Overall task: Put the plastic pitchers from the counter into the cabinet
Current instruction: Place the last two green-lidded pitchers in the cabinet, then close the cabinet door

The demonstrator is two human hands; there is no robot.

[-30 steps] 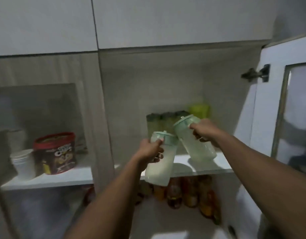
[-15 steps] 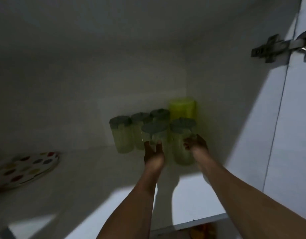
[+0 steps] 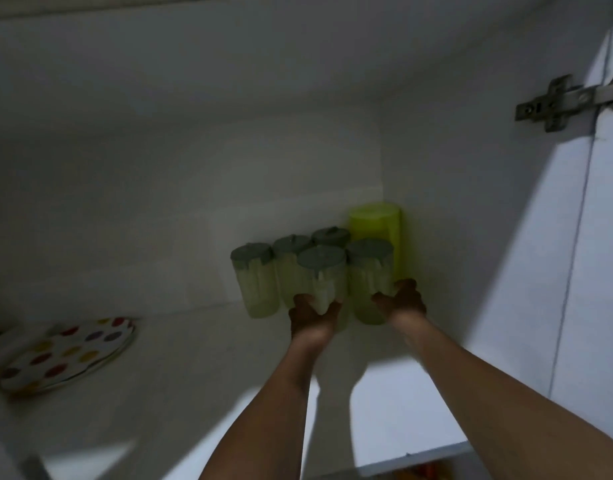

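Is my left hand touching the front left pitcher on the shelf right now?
Touching. The head view shows the left hand with its fingers pressed against the lower body of the front left pitcher, no gap between them.

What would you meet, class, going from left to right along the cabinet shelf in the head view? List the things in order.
Polka-dot plate → leftmost pitcher → left hand on the front-left pitcher → right hand on the front-right pitcher → bright green container in the corner → door hinge.
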